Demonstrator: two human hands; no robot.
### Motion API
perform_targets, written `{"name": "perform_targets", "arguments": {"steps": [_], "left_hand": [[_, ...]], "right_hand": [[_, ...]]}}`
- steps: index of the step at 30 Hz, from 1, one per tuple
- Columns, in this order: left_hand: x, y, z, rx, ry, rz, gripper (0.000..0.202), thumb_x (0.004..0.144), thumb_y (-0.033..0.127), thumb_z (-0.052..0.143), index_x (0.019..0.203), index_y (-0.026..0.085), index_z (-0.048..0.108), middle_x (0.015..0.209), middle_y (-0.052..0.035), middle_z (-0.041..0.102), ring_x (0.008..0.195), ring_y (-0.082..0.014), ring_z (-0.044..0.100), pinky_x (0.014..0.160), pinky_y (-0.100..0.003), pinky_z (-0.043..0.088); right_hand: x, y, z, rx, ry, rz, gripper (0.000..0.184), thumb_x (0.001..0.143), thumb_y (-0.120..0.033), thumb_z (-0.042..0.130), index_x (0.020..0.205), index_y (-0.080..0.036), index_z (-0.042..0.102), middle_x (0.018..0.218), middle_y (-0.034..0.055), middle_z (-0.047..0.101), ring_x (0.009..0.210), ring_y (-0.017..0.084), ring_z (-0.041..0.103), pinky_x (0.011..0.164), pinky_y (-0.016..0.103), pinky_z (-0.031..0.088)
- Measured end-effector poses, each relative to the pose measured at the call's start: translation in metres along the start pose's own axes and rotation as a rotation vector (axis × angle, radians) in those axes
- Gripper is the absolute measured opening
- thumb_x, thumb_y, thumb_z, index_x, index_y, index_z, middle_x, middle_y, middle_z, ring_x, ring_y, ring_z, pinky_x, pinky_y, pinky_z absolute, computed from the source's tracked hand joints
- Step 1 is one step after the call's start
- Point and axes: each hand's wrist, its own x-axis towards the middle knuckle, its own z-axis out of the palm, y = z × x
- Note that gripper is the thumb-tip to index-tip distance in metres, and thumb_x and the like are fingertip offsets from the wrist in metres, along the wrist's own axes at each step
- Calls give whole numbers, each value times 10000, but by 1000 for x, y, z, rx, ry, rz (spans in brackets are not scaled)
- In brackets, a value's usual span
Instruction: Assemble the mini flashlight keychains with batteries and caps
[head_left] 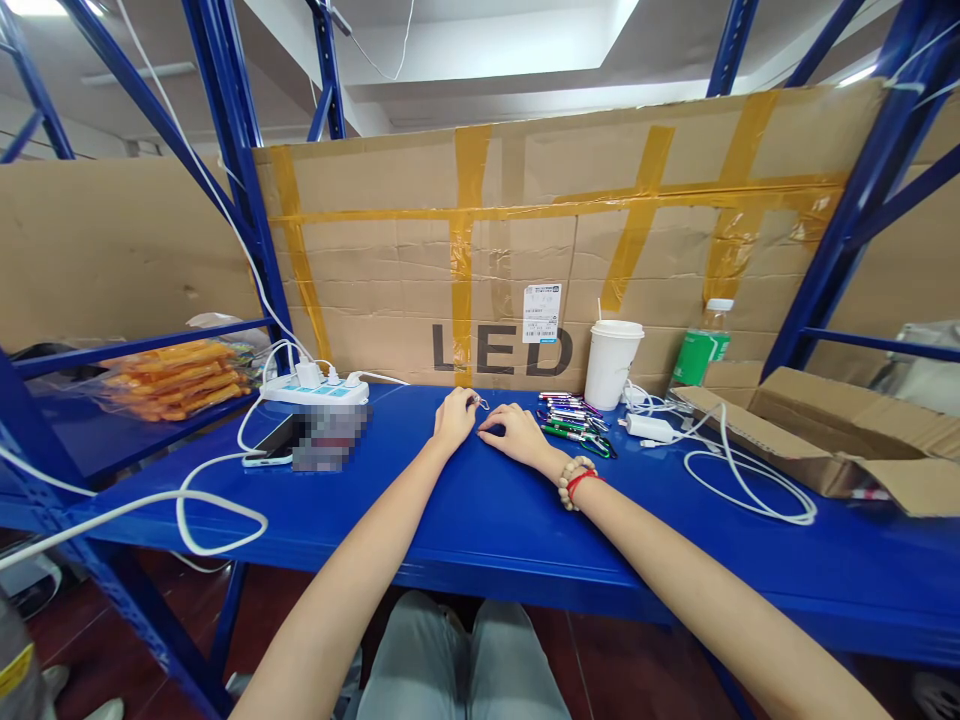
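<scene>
My left hand (454, 422) is closed in a pinch above the blue shelf top. From its fingertips sticks out a small shiny loop (481, 402), too small to make out fully. Just to the right, my right hand (516, 436) is loosely curved with a gap between thumb and forefinger, and nothing shows in it. A beaded bracelet and a red cord circle the right wrist. Beyond that hand lies a pile of pens (574, 415) in purple, silver and green, with a dark green carabiner (600, 445) at its near end.
Behind the pens stand a white paper cup (613, 365) and a green-labelled bottle (701, 350). White cables (739, 480) and an open cardboard box (832, 425) are at right. A phone (277, 440) and a power strip (322, 390) lie left. Cardboard (375, 280) walls the back.
</scene>
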Motion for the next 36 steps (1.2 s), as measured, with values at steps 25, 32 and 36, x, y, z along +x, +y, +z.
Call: {"name": "perform_targets", "arguments": {"steps": [25, 32, 36], "left_hand": [[-2, 11, -6, -15, -7, 63, 139, 833, 248, 487, 834, 184, 610, 853, -26, 654, 775, -139, 591, 699, -222, 455], [-5, 12, -6, 31, -47, 119, 162, 854, 214, 427, 836, 186, 585, 876, -40, 653, 822, -164, 595, 706, -245, 454], [-6, 15, -5, 56, -85, 170, 157, 850, 194, 424, 833, 183, 579, 889, -44, 648, 827, -164, 592, 733, -253, 454]], "right_hand": [[0, -2, -2, 45, 37, -43, 89, 756, -263, 611, 738, -223, 688, 913, 12, 653, 855, 175, 534, 771, 319, 372], [1, -4, -9, 143, 353, 72, 249, 872, -303, 441, 961, -198, 649, 971, 41, 616, 798, 136, 576, 685, 250, 425], [1, -3, -8, 210, 456, 78, 280, 879, -323, 419, 987, -215, 654, 960, 26, 615, 728, 120, 591, 623, 232, 438]]}}
